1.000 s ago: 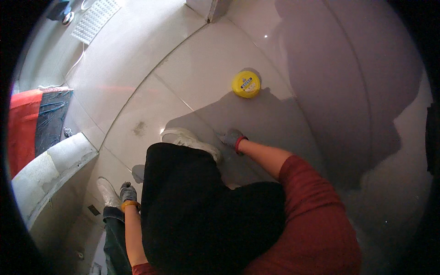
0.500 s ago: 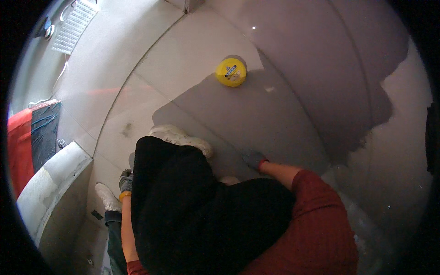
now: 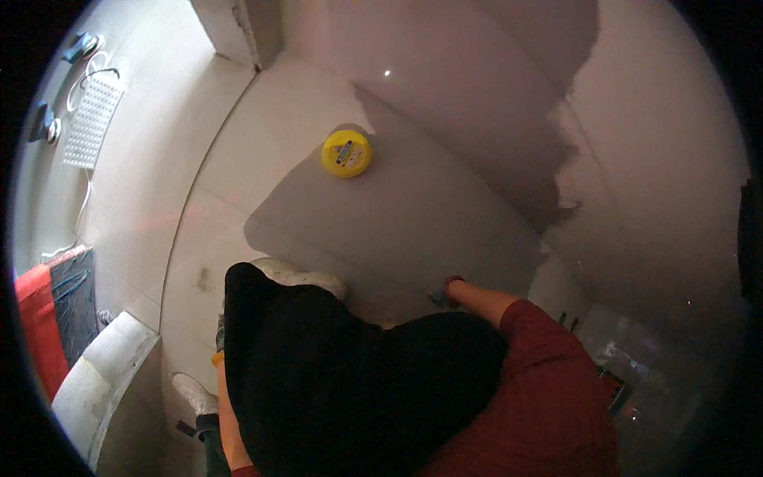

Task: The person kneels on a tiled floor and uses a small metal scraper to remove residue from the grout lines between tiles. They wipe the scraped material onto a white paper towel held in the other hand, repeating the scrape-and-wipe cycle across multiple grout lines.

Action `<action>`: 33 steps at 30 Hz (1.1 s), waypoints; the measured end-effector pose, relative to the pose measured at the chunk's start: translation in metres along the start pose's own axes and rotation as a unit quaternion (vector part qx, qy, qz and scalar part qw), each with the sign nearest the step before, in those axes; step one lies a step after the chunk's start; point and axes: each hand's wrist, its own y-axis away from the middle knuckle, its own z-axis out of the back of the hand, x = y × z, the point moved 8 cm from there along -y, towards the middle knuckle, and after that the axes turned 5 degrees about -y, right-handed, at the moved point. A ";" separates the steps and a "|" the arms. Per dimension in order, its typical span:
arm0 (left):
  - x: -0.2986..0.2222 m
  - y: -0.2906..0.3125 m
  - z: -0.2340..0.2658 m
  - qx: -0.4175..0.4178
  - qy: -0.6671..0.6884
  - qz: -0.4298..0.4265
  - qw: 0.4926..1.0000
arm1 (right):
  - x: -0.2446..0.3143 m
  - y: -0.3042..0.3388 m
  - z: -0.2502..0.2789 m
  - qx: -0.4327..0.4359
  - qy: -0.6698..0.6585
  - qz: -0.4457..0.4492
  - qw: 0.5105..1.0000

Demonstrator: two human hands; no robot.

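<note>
The black cloth [image 3: 354, 381] covers the lap of the person and fills the lower middle of the view. The right hand [image 3: 438, 297] is just beyond the front right side of this black cloth, low near the pale floor [image 3: 294, 103]. It wears a grey glove with a red cuff [image 3: 451, 288]. The glove is dark and blurred, so I cannot tell whether its fingers are apart or together. The left hand [image 3: 220, 332] is at the left edge of the black cloth, which hides a big part of it. One sees some grey of the glove and an orange band [image 3: 218, 359] at the wrist. Here also I cannot tell if the fingers are spread, or closed on something.

The round yellow tub [image 3: 346, 153] sits on the floor ahead of the black cloth, well apart from both hands, at the border of a dark shadow [image 3: 381, 211]. A white shoe [image 3: 306, 280] comes out from under the front edge of the black cloth. A second shoe [image 3: 193, 393], also white, is to the left of the cloth, near the left forearm.

Farther to the left of the cloth, a red sheet [image 3: 38, 322] lies beside a dark plastic sheet [image 3: 73, 302]. Far ahead and left of the cloth is a white studded panel [image 3: 93, 123].
</note>
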 end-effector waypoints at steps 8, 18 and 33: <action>-0.067 -0.043 0.026 -0.022 -0.031 -0.063 0.997 | 0.055 0.184 0.165 -0.151 -0.216 0.079 0.961; -0.110 -0.072 0.092 -0.071 -0.083 -0.137 0.985 | 0.009 0.293 0.201 -0.293 -0.753 0.186 0.559; -0.099 -0.047 0.058 -0.085 0.032 -0.079 0.993 | 0.020 0.457 0.276 -0.469 -0.619 0.290 0.559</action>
